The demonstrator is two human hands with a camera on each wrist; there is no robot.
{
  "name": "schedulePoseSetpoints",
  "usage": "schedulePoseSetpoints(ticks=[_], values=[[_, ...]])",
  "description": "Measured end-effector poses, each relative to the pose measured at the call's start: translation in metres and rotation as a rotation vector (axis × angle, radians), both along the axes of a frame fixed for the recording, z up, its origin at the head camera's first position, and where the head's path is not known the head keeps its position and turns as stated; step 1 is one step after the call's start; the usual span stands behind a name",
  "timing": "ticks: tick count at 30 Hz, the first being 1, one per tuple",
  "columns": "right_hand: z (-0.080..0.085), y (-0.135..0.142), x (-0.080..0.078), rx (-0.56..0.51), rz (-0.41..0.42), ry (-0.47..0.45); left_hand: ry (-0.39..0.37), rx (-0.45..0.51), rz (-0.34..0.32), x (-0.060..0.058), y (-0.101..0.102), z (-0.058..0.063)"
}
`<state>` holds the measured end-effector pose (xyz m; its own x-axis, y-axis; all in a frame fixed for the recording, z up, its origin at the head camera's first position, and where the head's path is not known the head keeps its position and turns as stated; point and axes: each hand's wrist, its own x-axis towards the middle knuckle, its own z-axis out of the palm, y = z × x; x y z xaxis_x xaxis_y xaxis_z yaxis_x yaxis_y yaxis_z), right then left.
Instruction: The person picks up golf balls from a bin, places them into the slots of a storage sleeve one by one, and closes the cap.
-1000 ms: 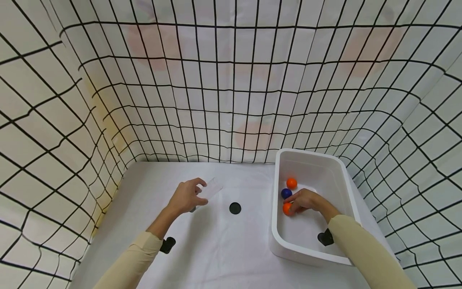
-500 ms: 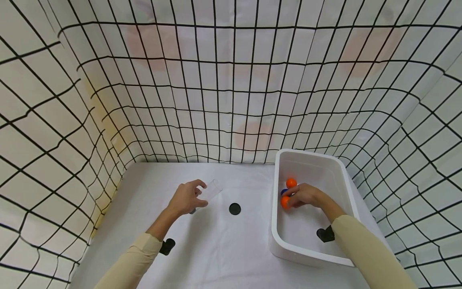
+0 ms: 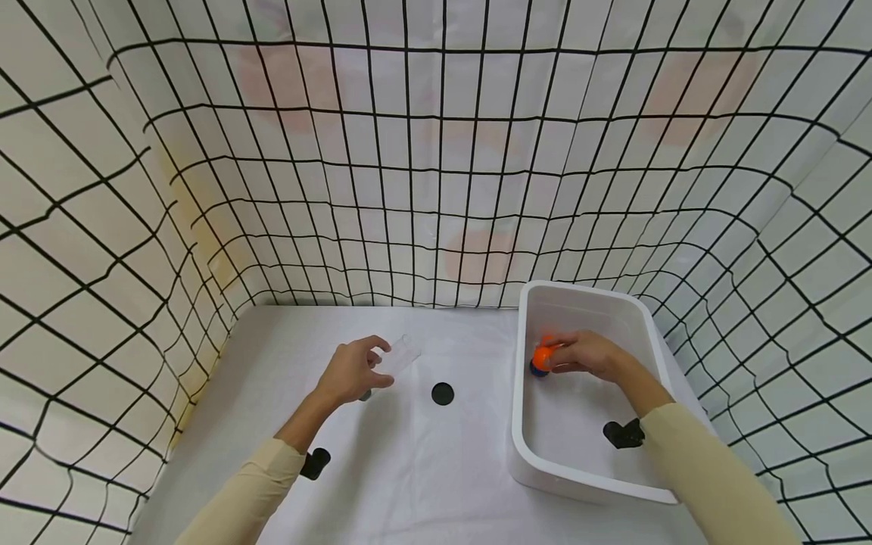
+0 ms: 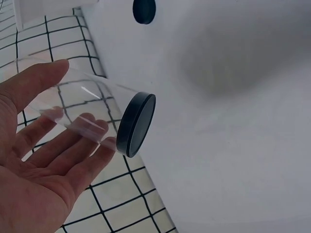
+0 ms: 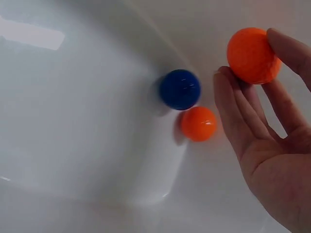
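Head view: left of the tub (image 3: 579, 439), the left hand (image 3: 350, 371) grips a clear tube (image 4: 82, 94), its long axis tilted, mouth toward the tub, black cap (image 4: 136, 125) low; inside the tub, the right hand (image 3: 589, 353) pinches an orange ball (image 5: 252, 56). White cloth (image 3: 470, 469) lies under the tub, black netting (image 3: 440, 173) behind. Since a second ago, the orange ball has risen off the tub's floor.

My left sleeve (image 3: 238, 496) and right sleeve (image 3: 711, 473) are plain beige, stopping short of the wrists. Left cuff (image 3: 281, 453) creased, outside the white bin (image 3: 568, 431); right cuff (image 3: 657, 416) above it. My left hand (image 3: 356, 369) and right hand (image 3: 589, 354) bare. Lobed black left unit (image 3: 316, 463) outside bin, similar right unit (image 3: 621, 434) over it.
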<state>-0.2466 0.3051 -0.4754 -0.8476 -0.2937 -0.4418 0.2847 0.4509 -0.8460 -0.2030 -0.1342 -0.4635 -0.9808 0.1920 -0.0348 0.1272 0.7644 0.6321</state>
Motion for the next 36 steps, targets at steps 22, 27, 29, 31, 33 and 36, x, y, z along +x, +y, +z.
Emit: schedulePoseSetpoints(ticks=[22,27,29,31,33,36], values=[[0.067,-0.030,-0.009,0.003,-0.060,0.115,0.021,0.032,-0.032,-0.003,0.016,0.013],[0.082,-0.043,-0.009,0.054,-0.065,0.170,0.028,0.054,-0.041,-0.003,0.022,0.017],[0.088,-0.049,-0.009,0.068,-0.062,0.176,0.031,0.057,-0.043,-0.003,0.024,0.018],[0.094,-0.055,-0.008,0.091,-0.050,0.180,0.032,0.061,-0.043,-0.003,0.026,0.019],[0.098,-0.062,-0.007,0.112,-0.043,0.178,0.035,0.060,-0.046,-0.003,0.028,0.020],[0.101,-0.071,-0.006,0.112,-0.032,0.185,0.044,0.062,-0.053,-0.004,0.031,0.022]])
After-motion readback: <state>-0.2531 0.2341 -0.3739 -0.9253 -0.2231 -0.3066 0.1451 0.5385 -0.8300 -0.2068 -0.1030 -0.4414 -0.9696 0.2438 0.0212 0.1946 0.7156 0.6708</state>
